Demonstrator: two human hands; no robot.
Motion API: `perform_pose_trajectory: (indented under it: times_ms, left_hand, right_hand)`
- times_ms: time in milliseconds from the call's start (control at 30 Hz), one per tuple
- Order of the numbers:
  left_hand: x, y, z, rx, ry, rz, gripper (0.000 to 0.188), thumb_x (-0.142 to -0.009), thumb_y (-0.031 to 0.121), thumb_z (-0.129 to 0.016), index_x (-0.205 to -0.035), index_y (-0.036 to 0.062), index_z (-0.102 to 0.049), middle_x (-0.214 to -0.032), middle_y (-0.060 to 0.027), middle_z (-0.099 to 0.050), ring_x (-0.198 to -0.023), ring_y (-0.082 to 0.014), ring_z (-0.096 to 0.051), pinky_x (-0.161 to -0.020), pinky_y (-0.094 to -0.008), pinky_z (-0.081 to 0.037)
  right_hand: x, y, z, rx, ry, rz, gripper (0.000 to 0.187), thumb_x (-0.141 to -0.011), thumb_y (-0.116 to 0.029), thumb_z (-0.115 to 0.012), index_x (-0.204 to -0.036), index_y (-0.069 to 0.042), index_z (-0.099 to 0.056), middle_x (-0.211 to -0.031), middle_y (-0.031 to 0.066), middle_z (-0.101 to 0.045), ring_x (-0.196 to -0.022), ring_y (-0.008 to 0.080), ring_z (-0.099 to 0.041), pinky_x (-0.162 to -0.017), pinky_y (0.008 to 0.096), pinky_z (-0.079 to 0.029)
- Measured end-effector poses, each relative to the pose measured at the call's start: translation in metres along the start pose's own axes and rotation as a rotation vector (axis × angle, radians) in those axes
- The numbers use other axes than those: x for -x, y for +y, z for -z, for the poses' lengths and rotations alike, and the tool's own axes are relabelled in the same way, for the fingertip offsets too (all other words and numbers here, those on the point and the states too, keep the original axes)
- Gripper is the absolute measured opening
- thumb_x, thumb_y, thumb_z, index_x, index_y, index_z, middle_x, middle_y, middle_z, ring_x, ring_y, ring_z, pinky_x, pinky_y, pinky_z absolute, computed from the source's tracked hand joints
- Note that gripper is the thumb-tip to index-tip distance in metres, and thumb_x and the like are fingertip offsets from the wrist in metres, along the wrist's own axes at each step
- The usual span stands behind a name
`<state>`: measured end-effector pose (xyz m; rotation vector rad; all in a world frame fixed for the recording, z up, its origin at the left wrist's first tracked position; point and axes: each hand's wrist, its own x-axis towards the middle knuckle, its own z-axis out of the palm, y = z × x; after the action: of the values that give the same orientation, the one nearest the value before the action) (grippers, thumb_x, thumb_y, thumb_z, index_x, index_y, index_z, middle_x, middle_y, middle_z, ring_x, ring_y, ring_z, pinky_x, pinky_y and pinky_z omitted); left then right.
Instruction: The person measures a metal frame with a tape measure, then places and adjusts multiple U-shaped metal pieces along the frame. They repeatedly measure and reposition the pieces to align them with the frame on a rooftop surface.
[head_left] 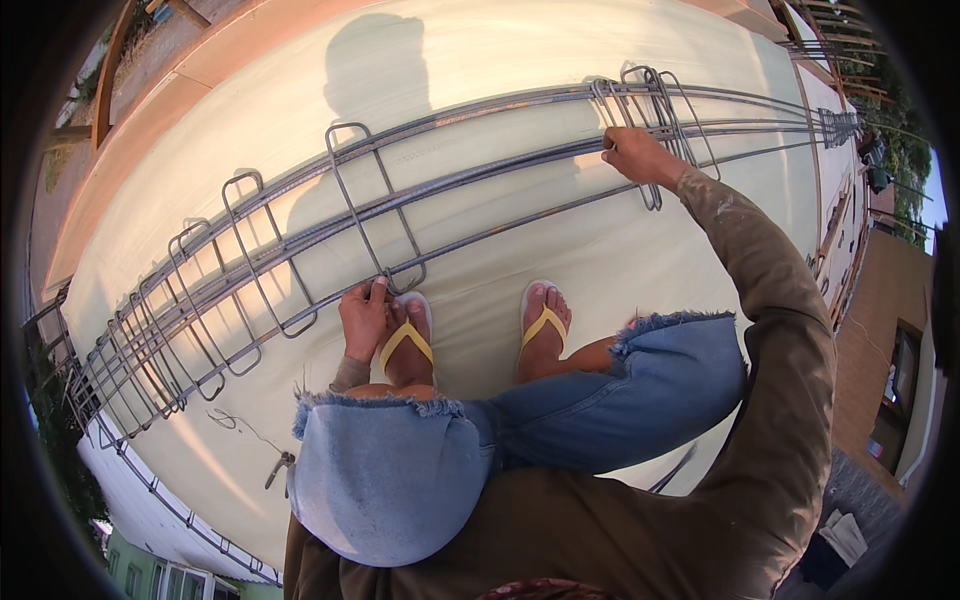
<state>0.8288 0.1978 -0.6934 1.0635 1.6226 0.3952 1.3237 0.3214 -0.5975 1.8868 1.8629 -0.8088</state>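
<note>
Long steel rebars (480,178) run in a cage from lower left to upper right across a pale sheet-covered surface. Rectangular wire stirrups (347,188) stand around them, spaced apart on the left. My left hand (364,318) is closed, its thumb at the lower bar beside a stirrup's bottom corner; what its fingers hold is hidden. Reaching farther right, my right hand (640,158) has its fingers curled at the middle bars, around the edge of a stirrup in a tight bundle of stirrups (668,112). Its fingertips are partly hidden.
My feet in yellow-strapped flip-flops (408,345) rest on the pale sheet (470,260), close to the lower bar. A dark hooked tool (280,468) and thin wire (232,420) lie at lower left. Wooden boards (180,75) edge the far side; more rebar lies at upper right.
</note>
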Motion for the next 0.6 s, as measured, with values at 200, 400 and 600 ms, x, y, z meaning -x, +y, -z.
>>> perform_pose_trajectory:
  times_ms: [200,400,600]
  left_hand:
    - [0.005,0.006,0.012,-0.240,0.053,-0.145,0.036,-0.100,0.025,-0.062,-0.085,-0.0067,-0.069,-0.067,-0.0110,-0.068,-0.058,-0.0127,-0.061,-0.057,-0.0310,-0.050]
    - [0.012,0.032,0.061,-0.187,-0.065,-0.098,0.029,-0.101,0.023,-0.063,-0.094,-0.0046,-0.069,-0.076,-0.0075,-0.069,-0.063,-0.0104,-0.059,-0.058,-0.0285,-0.049]
    - [-0.012,0.150,0.083,-0.411,-0.198,-0.266,0.027,-0.101,0.023,-0.063,-0.097,-0.0035,-0.068,-0.077,-0.0031,-0.066,-0.066,-0.0084,-0.056,-0.062,-0.0265,-0.048]
  right_hand:
    - [0.004,0.094,-0.096,-0.060,0.425,-0.300,0.037,-0.093,-0.020,-0.066,-0.118,0.006,-0.058,-0.111,0.0297,-0.063,-0.108,0.0463,-0.062,-0.092,0.0530,-0.049]
    - [-0.025,0.122,-0.135,-0.400,0.460,-0.474,0.031,-0.089,-0.018,-0.072,-0.109,0.005,-0.064,-0.108,0.0277,-0.069,-0.104,0.0424,-0.066,-0.090,0.0520,-0.051]
    - [-0.023,0.093,-0.113,-1.087,0.224,-0.137,0.020,-0.088,-0.018,-0.076,-0.091,-0.001,-0.065,-0.079,0.0042,-0.065,-0.073,0.0139,-0.060,-0.067,0.0314,-0.048]
